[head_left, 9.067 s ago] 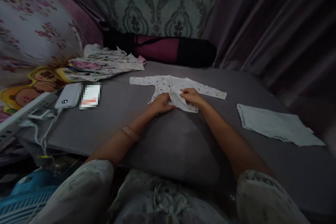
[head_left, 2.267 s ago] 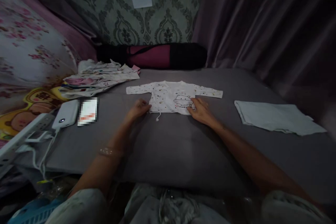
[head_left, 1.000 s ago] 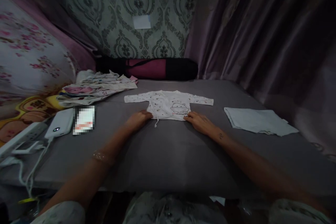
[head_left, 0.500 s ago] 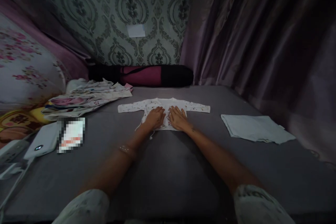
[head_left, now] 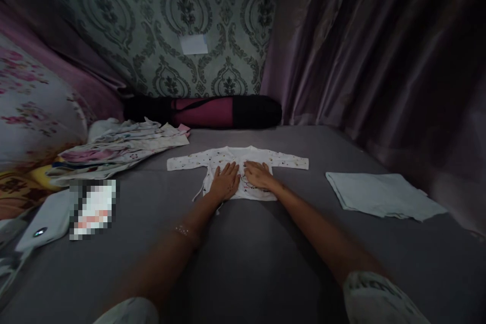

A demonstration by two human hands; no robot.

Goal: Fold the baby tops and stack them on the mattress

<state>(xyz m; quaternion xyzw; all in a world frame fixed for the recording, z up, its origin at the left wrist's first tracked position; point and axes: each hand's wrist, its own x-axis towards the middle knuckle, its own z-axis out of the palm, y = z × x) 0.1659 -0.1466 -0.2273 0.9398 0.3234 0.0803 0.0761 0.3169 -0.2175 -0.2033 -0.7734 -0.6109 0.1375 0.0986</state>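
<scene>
lying spread out on the grey sheet (head_left: 243,253), the small white shirt (head_left: 238,155) sits under the left hand (head_left: 225,182), fingers apart, and the right hand (head_left: 259,176), fingers slightly parted; 1 folded pale cloth (head_left: 383,194) lies well to the right.

Dim in here, soft shadow between the forearms (head_left: 317,225), left one blurred, faint sheen on the purple curtain (head_left: 319,55), its right side near-black, coarse pixels over a pale item (head_left: 95,210)
</scene>
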